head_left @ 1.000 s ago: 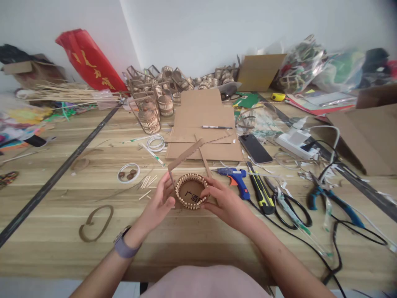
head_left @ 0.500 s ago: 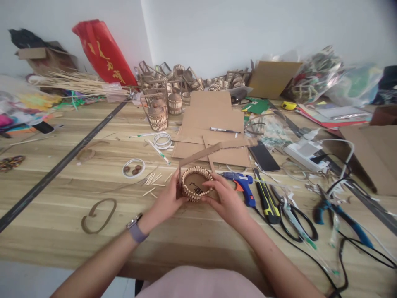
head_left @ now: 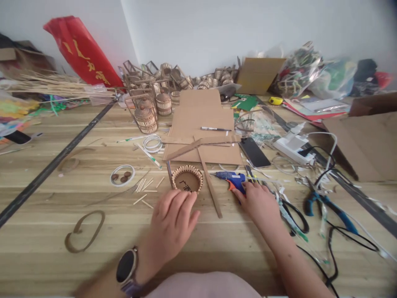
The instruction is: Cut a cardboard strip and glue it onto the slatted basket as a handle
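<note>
The left hand (head_left: 173, 217), thumb apart from its fingers, overlapped the near rim of the round stick-walled basket (head_left: 188, 179) on the wooden table (head_left: 127, 221). The right hand (head_left: 259, 203) covered the blue glue gun (head_left: 235, 178), its grip impossible to tell.

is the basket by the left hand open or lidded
Open: the basket has no lid on it, and lettering inside shows.

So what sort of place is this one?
Probably a small craft workshop: a blue glue gun and pliers on a wooden table, with many small stick-sided baskets behind.
</note>
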Motion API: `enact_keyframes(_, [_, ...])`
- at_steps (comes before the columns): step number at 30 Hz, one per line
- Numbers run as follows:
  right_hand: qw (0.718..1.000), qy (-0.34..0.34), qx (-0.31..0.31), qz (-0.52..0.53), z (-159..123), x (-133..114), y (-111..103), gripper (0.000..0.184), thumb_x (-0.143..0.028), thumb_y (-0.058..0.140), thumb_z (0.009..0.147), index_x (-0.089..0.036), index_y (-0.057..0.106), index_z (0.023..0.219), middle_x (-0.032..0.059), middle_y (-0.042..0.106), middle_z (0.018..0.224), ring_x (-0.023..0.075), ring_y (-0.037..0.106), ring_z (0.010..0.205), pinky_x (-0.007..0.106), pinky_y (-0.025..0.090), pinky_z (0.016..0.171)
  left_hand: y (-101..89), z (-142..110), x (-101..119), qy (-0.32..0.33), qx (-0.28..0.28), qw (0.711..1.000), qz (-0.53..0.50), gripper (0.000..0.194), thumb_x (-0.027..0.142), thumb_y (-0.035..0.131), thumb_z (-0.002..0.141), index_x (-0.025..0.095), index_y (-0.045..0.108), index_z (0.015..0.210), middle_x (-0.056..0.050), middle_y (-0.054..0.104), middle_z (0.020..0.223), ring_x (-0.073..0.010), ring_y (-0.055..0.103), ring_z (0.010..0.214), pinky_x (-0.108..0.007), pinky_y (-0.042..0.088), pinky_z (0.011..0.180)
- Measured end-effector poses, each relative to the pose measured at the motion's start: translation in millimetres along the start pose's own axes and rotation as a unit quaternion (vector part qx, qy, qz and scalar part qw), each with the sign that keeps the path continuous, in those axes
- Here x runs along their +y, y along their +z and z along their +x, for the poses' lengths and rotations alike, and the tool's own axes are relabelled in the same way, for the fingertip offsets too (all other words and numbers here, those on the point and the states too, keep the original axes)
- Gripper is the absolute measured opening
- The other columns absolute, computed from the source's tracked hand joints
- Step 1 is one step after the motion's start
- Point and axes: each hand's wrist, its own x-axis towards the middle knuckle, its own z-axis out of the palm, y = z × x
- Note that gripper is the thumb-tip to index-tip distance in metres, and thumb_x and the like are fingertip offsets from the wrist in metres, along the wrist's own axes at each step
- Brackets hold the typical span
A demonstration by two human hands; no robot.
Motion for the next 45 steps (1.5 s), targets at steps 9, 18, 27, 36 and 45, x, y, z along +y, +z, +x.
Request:
enact_keyframes(9, [0.985,0.036,-0.05,0.162,5.7,14.0,11.6,0.025,-0.036,0.055,0.089,-0.015,0.067,0.095,0.0172,0.071,0.095,0.0295,0.068,0.086,0.039,0.051,0.076,17.6,60.9,14.3,-0.103,-0.237,0.964,0.056,0.011,0.023,0.074,0.08,0.017,0.064,0.081,-0.007,0.067,0.082,-0.0293,0.056,0.091,-0.044,0.045,0.078])
enact_keyframes(18, [0.826,0.098,-0.047,0.553,-2.7,14.5,-8.1,0.038,-0.051,0.064,0.077,-0.022,0.058,0.1,0.0053,0.066,0.084,0.0205,0.062,0.073,0.032,0.05,0.064,18.4,56.0,9.1,-0.112,-0.236,0.965,0.029,0.009,0.023,0.067,0.085,0.019,0.065,0.077,-0.006,0.065,0.082,-0.0285,0.051,0.094,-0.044,0.038,0.08])
enact_keyframes(27, [0.708,0.135,-0.259,0.643,-12.9,1.7,-12.3,0.048,-0.06,0.077,0.064,-0.018,0.065,0.084,-0.0011,0.057,0.065,0.0121,0.047,0.055,0.026,0.036,0.05,20.3,53.4,12.7,-0.142,-0.222,0.964,0.036,0.008,0.019,0.068,0.084,0.019,0.066,0.076,-0.006,0.066,0.081,-0.0317,0.05,0.1,-0.049,0.035,0.089])
enact_keyframes(36, [0.627,0.151,-0.331,0.689,-11.9,-8.9,-8.5,0.053,-0.068,0.074,0.065,-0.017,0.064,0.076,0.0028,0.066,0.071,0.0083,0.048,0.051,0.022,0.036,0.046,23.2,50.5,15.9,-0.15,-0.217,0.963,0.048,0.009,0.024,0.071,0.082,0.019,0.064,0.078,-0.007,0.065,0.083,-0.034,0.049,0.102,-0.051,0.034,0.089])
enact_keyframes(45, [0.614,0.158,-0.351,0.689,-10.3,-12.7,-6.1,0.058,-0.071,0.075,0.062,-0.016,0.063,0.076,0.0027,0.064,0.068,0.009,0.05,0.054,0.02,0.037,0.043,27.1,50.5,16.6,-0.161,-0.213,0.962,0.056,0.011,0.022,0.074,0.081,0.018,0.064,0.076,-0.005,0.064,0.081,-0.0328,0.05,0.102,-0.05,0.033,0.09])
